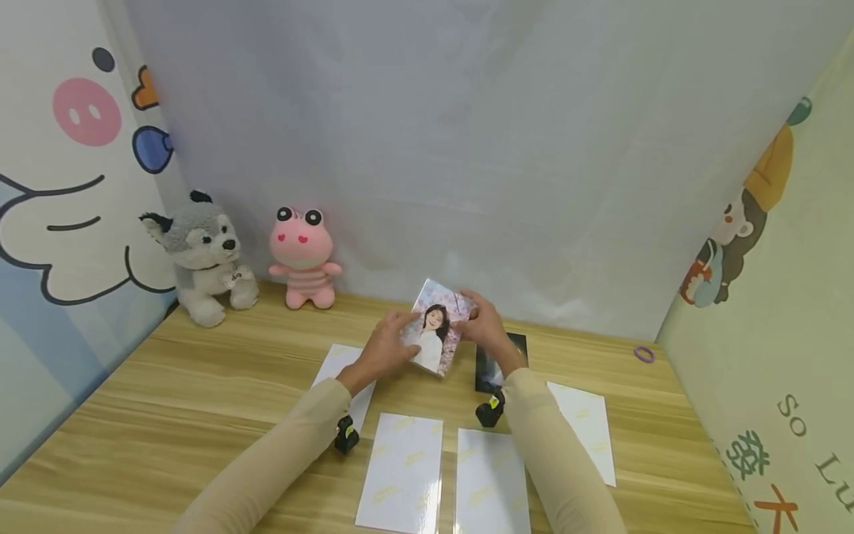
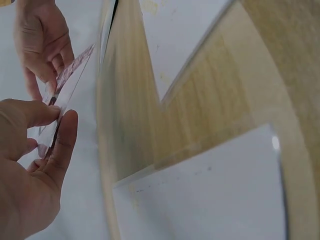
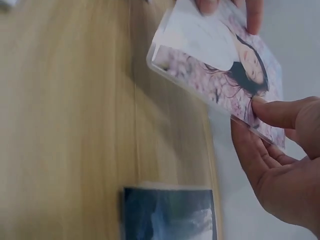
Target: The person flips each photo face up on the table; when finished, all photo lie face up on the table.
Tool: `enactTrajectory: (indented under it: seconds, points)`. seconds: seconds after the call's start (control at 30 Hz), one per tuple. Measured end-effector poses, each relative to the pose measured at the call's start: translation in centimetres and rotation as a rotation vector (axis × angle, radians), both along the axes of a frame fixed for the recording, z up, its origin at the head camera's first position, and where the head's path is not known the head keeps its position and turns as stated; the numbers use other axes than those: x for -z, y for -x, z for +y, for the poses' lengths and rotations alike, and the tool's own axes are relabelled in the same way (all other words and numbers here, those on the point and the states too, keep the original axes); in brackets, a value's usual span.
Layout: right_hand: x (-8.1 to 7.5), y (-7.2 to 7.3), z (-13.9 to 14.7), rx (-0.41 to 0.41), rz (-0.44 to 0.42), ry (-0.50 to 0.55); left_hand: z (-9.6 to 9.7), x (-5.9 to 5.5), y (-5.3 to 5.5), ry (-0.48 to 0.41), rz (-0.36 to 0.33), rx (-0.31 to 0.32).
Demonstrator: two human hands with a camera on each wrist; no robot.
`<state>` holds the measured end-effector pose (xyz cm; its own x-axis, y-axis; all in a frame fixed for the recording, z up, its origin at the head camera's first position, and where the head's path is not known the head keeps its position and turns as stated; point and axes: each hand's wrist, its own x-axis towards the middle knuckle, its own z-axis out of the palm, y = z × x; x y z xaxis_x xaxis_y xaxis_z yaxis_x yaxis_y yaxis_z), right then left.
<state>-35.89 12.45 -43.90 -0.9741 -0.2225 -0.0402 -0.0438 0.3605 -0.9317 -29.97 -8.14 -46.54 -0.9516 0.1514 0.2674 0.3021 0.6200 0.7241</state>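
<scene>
Both hands hold up a glossy photo [image 1: 437,334] of a dark-haired person in white before pink blossoms, tilted above the table. My left hand [image 1: 389,345] pinches its left edge, thumb on the front. On the opposite edge my right hand [image 1: 485,322] pinches it, and the right wrist view shows the thumb [image 3: 280,112] on the picture with fingers behind. Below the right wrist lies a dark picture [image 1: 490,371], partly covered by the arm. White rectangular sheets with faint yellow marks lie nearer: one sheet [image 1: 407,471] at front centre, another sheet [image 1: 490,482] beside it.
One more white sheet [image 1: 333,363] lies under the left forearm, and another sheet [image 1: 590,426] right of the right sleeve. A plush husky [image 1: 207,259] and a pink plush toy [image 1: 305,259] sit at the back left. Far right lies a purple ring [image 1: 643,354]. A pale curtain [image 1: 434,148] hangs behind.
</scene>
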Motion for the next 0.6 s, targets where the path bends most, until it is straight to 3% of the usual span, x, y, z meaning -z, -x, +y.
enactTrajectory:
  seconds: [0.2, 0.6]
  points:
    - [0.2, 0.8, 0.3, -0.026, 0.046, -0.155, 0.1, 0.3, -0.2, 0.104, -0.036, 0.016]
    - [1.5, 0.9, -0.5, 0.009, 0.151, -0.459, 0.6, 0.3, 0.2, 0.269, -0.165, 0.052]
